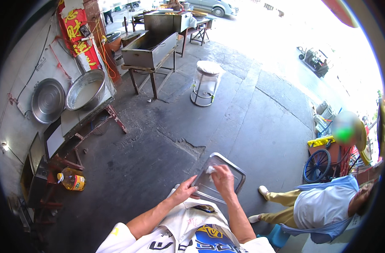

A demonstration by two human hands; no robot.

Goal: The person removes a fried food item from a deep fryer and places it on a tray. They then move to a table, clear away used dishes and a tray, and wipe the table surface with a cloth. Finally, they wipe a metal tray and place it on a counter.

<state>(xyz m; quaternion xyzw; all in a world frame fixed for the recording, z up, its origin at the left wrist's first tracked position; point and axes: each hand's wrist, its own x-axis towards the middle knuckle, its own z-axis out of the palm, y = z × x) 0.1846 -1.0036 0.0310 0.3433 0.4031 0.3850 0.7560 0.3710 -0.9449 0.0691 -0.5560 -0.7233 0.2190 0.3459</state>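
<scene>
A rectangular metal tray (237, 173) with a raised rim is held out before my waist, above the concrete floor. My left hand (183, 190) grips its left edge, thumb on the upper side. Over the middle of the tray, my right hand (223, 181) pinches a crumpled white tissue or cloth (210, 169). The white piece appears to touch the tray's surface. My right fingers and forearm cover part of the tray.
A person (322, 202) sits or stands close on the right, near a wheeled cart (317, 164). Ahead is a covered round stand (206, 83); beyond it, metal troughs (151, 52). On the left are a metal basin (85, 91) and an oil bottle (72, 179).
</scene>
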